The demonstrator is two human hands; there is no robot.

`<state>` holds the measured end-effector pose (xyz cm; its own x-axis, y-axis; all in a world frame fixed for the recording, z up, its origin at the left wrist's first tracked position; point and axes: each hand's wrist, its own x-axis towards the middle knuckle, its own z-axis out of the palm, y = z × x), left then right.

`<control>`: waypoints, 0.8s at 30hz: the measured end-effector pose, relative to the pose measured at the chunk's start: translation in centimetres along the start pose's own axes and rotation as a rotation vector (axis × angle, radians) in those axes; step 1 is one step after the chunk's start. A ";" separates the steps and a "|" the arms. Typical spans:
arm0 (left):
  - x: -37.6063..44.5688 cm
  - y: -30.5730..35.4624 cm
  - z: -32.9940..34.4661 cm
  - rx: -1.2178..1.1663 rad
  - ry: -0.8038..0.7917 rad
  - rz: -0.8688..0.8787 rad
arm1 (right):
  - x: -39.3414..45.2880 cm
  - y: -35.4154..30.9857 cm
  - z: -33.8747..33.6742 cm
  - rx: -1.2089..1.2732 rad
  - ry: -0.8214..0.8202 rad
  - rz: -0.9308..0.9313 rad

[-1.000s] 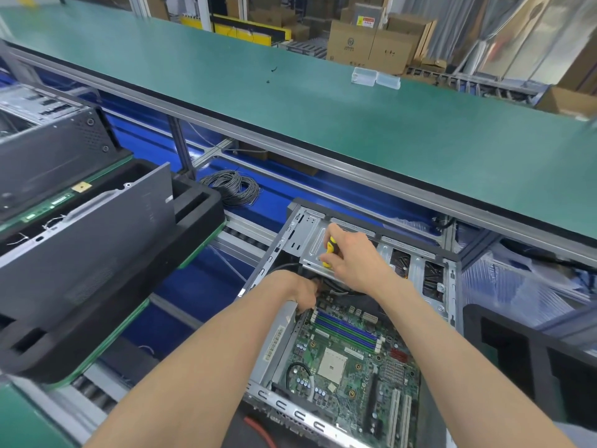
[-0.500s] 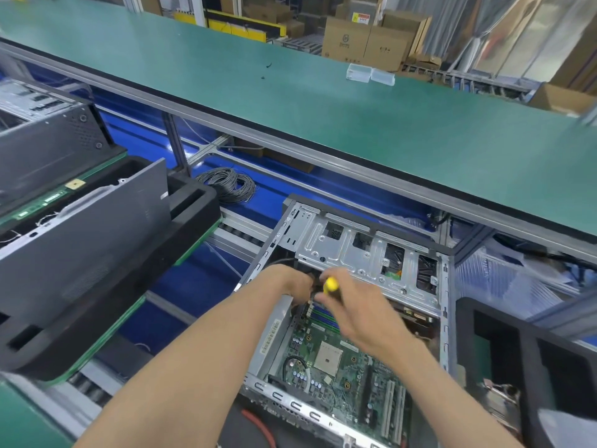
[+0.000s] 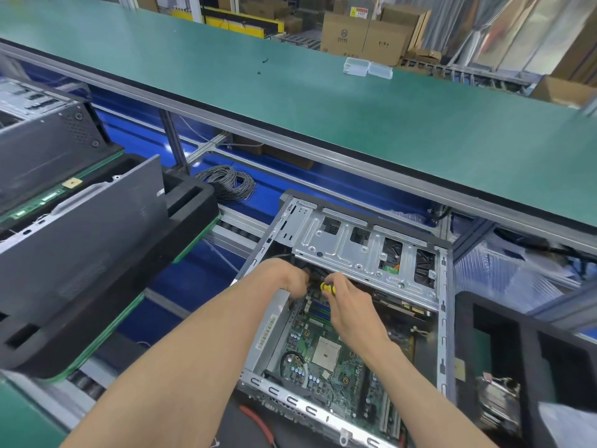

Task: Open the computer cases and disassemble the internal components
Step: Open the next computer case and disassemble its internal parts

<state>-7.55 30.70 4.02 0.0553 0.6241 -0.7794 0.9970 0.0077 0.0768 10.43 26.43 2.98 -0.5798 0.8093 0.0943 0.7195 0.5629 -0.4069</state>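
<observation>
The open computer case (image 3: 361,305) sat lower centre of the frame, motherboard (image 3: 326,354) exposed. Right hand (image 3: 350,305) was gripping a yellow-handled screwdriver (image 3: 327,287) under the silver drive cage (image 3: 365,250); left hand (image 3: 290,279) was tucked in beside it, couldn't tell its grip. Black foam trays (image 3: 106,263) on the left, a cable coil (image 3: 229,182) on blue, the long green bench (image 3: 323,105) above, cardboard boxes (image 3: 365,37) up top

no legible txt, box labels blurred
</observation>
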 end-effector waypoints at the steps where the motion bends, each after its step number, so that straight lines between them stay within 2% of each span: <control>1: 0.0 0.0 0.0 -0.006 -0.001 0.002 | 0.0 0.0 0.1 -0.007 0.000 -0.003; 6: -0.3 0.1 -0.1 -0.031 -0.008 -0.008 | 0.5 -0.1 0.5 0.035 -0.011 0.039; 24: -0.2 0.0 0.1 -0.041 0.015 0.010 | 0.8 -0.3 1.0 -0.036 0.051 -0.004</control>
<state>-7.55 30.49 4.17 0.0638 0.6362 -0.7689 0.9934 0.0331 0.1098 9.37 26.71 2.27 -0.5630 0.8140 0.1428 0.7311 0.5712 -0.3731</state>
